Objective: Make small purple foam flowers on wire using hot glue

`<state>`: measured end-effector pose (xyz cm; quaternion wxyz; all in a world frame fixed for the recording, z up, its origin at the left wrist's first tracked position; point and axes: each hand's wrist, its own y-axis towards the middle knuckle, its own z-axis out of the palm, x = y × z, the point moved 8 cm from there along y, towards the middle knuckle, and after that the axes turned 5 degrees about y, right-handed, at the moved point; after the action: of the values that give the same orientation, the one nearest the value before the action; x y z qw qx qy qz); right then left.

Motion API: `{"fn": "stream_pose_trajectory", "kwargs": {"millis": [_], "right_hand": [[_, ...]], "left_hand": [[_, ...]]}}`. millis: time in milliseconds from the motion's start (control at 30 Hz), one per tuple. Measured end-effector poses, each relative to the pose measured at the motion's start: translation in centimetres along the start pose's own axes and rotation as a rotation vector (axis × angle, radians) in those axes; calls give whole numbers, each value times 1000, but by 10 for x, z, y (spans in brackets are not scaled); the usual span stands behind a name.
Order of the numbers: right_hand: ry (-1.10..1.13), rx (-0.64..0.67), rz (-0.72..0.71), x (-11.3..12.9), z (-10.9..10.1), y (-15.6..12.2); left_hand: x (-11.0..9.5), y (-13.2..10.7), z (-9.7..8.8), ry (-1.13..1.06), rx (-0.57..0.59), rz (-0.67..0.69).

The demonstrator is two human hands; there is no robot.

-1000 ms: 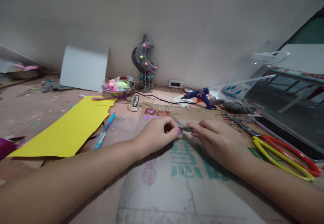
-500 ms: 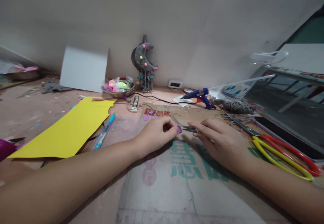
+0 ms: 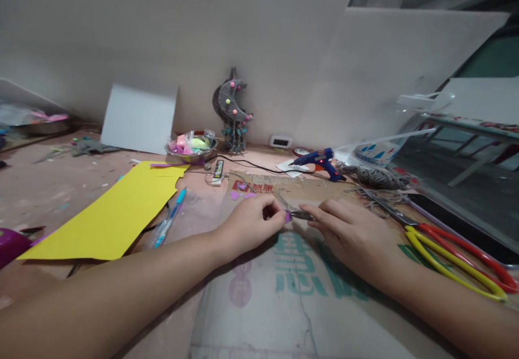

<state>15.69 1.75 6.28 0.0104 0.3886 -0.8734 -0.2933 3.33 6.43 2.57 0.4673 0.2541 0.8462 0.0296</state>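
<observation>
My left hand [image 3: 254,221] is curled, pinching a small purple piece [image 3: 287,217] between thumb and fingers. My right hand [image 3: 352,234] lies beside it with its fingers closed on a small grey metal tool [image 3: 300,215], maybe snips, whose tip touches the purple piece. Both hands rest on a sheet of printed cardboard [image 3: 300,288] on the table.
A yellow paper sheet [image 3: 117,213] and a blue pen [image 3: 169,218] lie to the left. Red and yellow handled scissors [image 3: 458,256] lie to the right. Farther back are a blue glue gun [image 3: 318,160], grey twine [image 3: 375,175], a bowl of coloured bits [image 3: 190,145] and a moon ornament [image 3: 233,107].
Both hands stay together on the purple piece with only slight shifts. The camera has tilted a little, so everything sits lower in view.
</observation>
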Motion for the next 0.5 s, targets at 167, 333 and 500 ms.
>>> {"fn": "stream_pose_trajectory", "kwargs": {"millis": [167,333,500], "right_hand": [[-3,10,-23,0,2,-1],[-57,22,-46,0,5,-3],[-83,35,-73,1,6,-4]], "left_hand": [[1,0,1,17,9,6],[0,0,1,20,15,15],[-1,0,1,19,19,32]]}}
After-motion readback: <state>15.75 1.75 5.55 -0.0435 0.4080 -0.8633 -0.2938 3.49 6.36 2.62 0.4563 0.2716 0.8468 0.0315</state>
